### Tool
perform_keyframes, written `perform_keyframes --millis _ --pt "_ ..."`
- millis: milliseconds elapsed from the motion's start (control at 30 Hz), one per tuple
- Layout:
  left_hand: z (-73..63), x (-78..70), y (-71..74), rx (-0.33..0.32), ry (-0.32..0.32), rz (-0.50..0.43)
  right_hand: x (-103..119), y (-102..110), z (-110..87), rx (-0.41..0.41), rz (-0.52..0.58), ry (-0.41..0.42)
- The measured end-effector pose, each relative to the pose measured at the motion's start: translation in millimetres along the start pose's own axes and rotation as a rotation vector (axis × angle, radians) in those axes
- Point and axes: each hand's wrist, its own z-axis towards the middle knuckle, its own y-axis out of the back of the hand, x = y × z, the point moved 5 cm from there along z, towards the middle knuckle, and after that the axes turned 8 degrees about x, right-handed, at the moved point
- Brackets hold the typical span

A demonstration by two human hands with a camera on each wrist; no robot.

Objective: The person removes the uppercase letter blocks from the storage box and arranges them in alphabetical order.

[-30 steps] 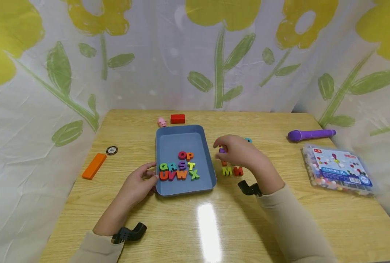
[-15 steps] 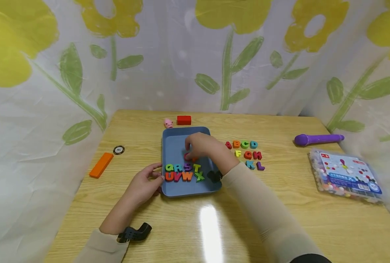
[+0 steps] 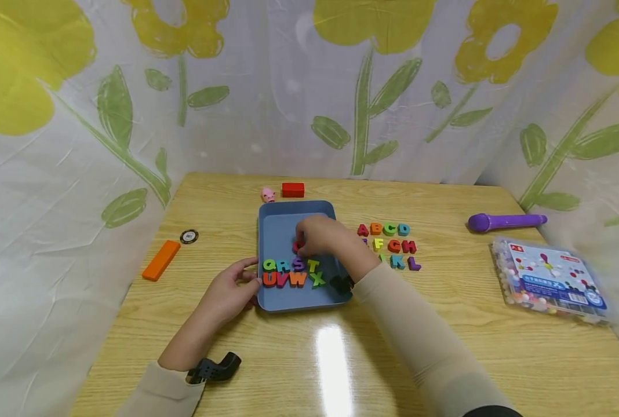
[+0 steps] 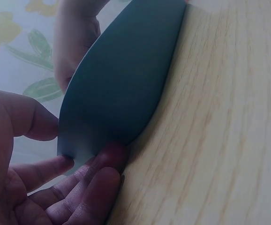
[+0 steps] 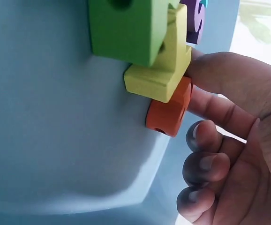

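Note:
The blue tray [image 3: 283, 301] holds two rows of toy letters, among them a green Q [image 3: 269, 264], a yellow T [image 3: 313, 266] and a green X [image 3: 317, 280]. My left hand [image 3: 232, 292] grips the tray's left side; its fingertips touch the rim and outer wall [image 4: 121, 79] in the left wrist view. Reaching into the tray, my right hand [image 3: 322, 236] pinches an orange letter P [image 5: 170, 110] between thumb and index finger, beside the T. A red letter O [image 3: 297, 247] shows at its fingertips. The P is hidden in the head view.
Right of the tray lie more letters, such as a red A [image 3: 363, 230] and purple L [image 3: 414, 264], partly behind the forearm. Around stand a purple microphone [image 3: 508, 222], a bead box [image 3: 554, 278], an orange block [image 3: 161, 260], a chip [image 3: 189, 236], a pig [image 3: 268, 195] and a red block [image 3: 292, 190].
My right hand has moved left, from above the loose letters into the tray at the O and P. The left hand stays at the tray's side. The head view has shifted slightly.

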Motion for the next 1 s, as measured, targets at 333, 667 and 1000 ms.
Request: perform_keyframes --millis 333,667,1000 --pt "0.4 -2.9 -3.6 0.01 -0.003 -0.003 -7 6 -14.1 -0.05 0.029 0.045" --pt "1.9 0.4 -3.9 0.003 0.025 0.008 -50 30 -93.8 -0.246 0.128 0.062" --pt "-0.4 0.1 -2.2 0.01 0.029 -0.006 -122 -3 -159.5 -0.268 0.172 -0.081"
